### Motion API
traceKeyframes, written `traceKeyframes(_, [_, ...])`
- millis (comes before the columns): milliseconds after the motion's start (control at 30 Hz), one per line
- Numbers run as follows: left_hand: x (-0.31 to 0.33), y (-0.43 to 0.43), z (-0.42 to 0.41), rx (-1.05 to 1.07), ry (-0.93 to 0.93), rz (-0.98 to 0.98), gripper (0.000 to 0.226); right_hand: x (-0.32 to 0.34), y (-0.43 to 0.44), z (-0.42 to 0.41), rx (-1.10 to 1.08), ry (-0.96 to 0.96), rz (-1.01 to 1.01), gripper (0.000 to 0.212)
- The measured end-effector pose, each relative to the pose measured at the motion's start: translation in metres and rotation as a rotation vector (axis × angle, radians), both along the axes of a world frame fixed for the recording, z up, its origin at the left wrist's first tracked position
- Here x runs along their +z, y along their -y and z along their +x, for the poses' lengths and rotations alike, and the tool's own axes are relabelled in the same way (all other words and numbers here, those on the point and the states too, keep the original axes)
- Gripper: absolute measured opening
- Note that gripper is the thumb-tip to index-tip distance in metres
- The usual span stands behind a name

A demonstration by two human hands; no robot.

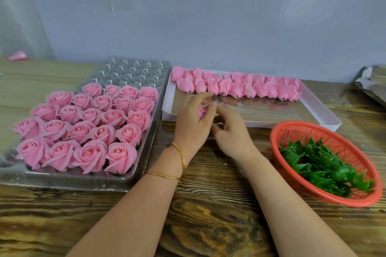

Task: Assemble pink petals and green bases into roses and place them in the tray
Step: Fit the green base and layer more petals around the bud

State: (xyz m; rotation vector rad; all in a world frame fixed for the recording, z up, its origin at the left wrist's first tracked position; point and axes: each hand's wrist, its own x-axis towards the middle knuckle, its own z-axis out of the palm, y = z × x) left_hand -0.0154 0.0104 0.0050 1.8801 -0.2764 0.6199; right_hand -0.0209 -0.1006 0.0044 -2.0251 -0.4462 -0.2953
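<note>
Far in the upper left of the frame a pink scrap (pixel 17 55) lies on the wooden surface (pixel 208 215), out of the way. Next comes the clear tray (pixel 133 64), filling the left-centre. Finished roses (pixel 83 123) sit bloom-up in its near rows, one to a cell, while the cells at the far end are unfilled. It seems to be filled from the near edge backwards, so I'd judge the task well along but not done.

In the middle of the frame the left hand (pixel 192 119) (two thin bangles (pixel 179 158) on that wrist) has its fingers curled round a single petal bud (pixel 202 111). It holds the bud over the near left corner of the white box (pixel 325 119), I'd guess so the underside stays free for a base. The right hand (pixel 231 131) is close against it, fingertips at the bud. Its fingers are bent, but I cannot tell whether they pinch anything, and no green shows between them.

Behind the hands, across the upper centre, more petal buds (pixel 236 86) lie in overlapping rows along the far side of the box, stubs pointing toward the person and handy to pick. At the lower right an orange-red basket (pixel 292 129) holds the green bases (pixel 325 165), close by the right hand, which likely needs to reach there next.
</note>
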Motion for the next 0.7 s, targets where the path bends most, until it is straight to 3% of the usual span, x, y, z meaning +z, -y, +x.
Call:
traceKeyframes(167, [-0.0004,-0.0001,0.0000,0.044,-0.041,0.042,0.010,-0.0031,-0.0025,0.0019,-0.004,-0.048,0.036,0.038])
traceKeyframes(400, [0.0028,0.0014,-0.0018,0.078,-0.066,0.120,0.010,-0.0026,-0.0021,-0.0003,-0.013,-0.124,0.127,0.034])
traceKeyframes(700, [0.0069,0.0025,-0.0064,0.075,-0.107,0.153,0.020,-0.0013,-0.0042,-0.0031,-0.010,-0.216,0.292,0.044])
